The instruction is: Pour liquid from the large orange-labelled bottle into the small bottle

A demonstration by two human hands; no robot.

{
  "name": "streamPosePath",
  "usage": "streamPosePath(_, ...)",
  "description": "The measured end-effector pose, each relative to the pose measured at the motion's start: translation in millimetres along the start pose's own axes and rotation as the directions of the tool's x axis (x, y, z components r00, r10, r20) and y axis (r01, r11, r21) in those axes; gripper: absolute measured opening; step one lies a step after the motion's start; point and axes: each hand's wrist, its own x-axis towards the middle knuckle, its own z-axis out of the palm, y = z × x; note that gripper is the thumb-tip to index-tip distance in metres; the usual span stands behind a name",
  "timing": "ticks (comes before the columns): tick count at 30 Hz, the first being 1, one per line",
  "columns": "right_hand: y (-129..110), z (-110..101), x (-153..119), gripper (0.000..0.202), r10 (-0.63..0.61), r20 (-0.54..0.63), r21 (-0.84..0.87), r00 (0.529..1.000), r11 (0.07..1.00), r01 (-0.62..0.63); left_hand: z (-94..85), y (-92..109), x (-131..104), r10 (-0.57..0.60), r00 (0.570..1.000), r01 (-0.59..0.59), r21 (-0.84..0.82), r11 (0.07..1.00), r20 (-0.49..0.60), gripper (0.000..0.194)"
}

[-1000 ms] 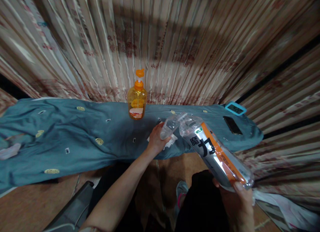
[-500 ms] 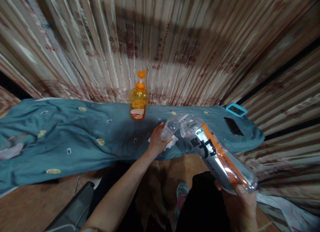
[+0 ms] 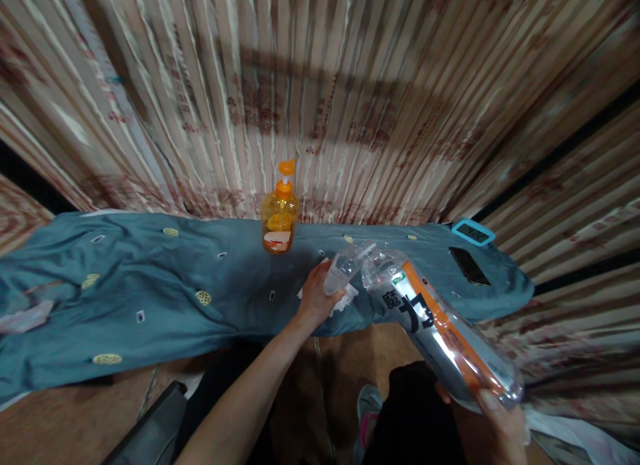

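Cloth and curtain have dropped in view; left hand grips cup, right hand bottle.

From my end I'd call this a home: patterned curtains, a cloth-covered worktop, and on it 1 phone and 1 pump bottle.

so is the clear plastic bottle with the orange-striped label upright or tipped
Tipped: the bottle slants, one end in the right hand and the other beside the small clear container.
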Motion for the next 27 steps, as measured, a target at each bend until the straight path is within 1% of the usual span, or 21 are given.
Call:
streamPosePath(5,-7.8,7.0,-4.4,0.036,-0.003,0.041,-0.014,0.999,1.0,0.003,-1.3,1.8,0.2,-0.009,1.0,0.009,-0.003,1.0,-0.002,0.061)
streamPosePath(10,-6.0,5.7,-3.9,0.035,0.001,0.017,0.001,1.0,1.0,-0.001,-1.6,3.0,0.8,-0.021,1.0,0.021,-0.007,1.0,0.01,0.061)
streamPosePath(15,-5.7,5.2,-4.0,0.038,0.006,0.025,0.005,1.0,1.0,-0.006,-1.6,2.6,0.4,-0.046,0.999,0.046,-0.016,0.999,0.015,0.063)
streamPosePath(19,-5.6,5.3,-4.8,0.036,0.016,0.009,0.033,1.0,0.999,-0.016,-2.1,3.1,0.3,-0.03,0.999,0.03,-0.005,1.0,0.014,0.061)
streamPosePath(24,-1.2,1.9,-2.1,0.047,0.003,-0.008,0.025,1.0,1.0,-0.002,-0.2,0.6,-0.4,-0.015,1.0,0.015,-0.004,1.0,-0.004,0.062)
streamPosePath(27,-1.8,1.5,-2.0,0.047,-0.014,0.01,-0.001,1.0,1.0,0.014,1.0,-1.8,-0.7,0.006,1.0,-0.006,-0.006,1.0,-0.018,0.062)
